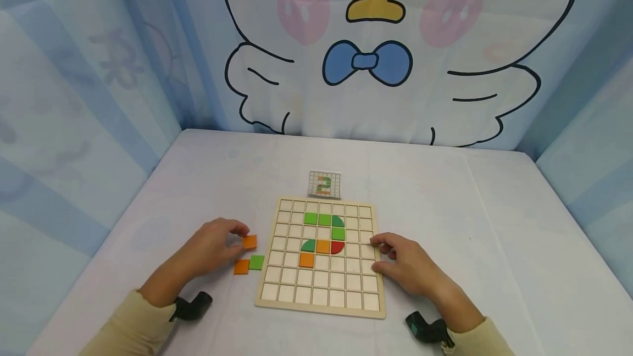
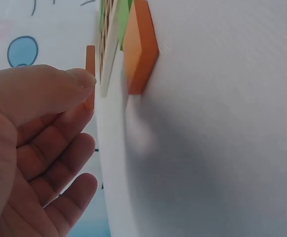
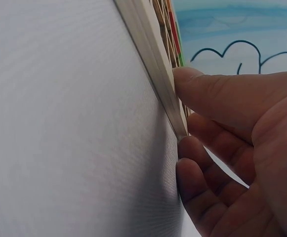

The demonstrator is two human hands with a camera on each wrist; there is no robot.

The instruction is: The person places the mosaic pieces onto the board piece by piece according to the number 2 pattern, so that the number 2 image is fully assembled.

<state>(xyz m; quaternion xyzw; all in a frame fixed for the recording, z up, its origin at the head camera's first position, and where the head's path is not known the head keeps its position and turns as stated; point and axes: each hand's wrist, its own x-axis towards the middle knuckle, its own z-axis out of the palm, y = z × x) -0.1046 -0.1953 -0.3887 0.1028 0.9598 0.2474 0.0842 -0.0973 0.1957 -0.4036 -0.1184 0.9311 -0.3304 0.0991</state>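
My left hand [image 1: 215,246] pinches an orange square tile [image 1: 250,242] between thumb and fingers, just left of the wooden grid board [image 1: 320,310]. In the left wrist view that tile [image 2: 90,55] shows edge-on. Under this hand lie another orange tile [image 1: 241,267] and a green square tile [image 1: 256,262], the green one against the board's left edge. My right hand [image 1: 407,262] rests its thumb and fingertips on the board's right rim, fingers loosely bent. Green, orange and red pieces, some with a rounded corner, form a curved line in the grid, ending at an orange tile [image 1: 306,260].
A small pattern card [image 1: 324,184] with a coloured figure on a grid stands behind the board. The table [image 1: 445,191] has a white cloth. Printed curtains [image 1: 99,98] close off the back and sides. Each wrist carries a black camera [image 1: 194,306].
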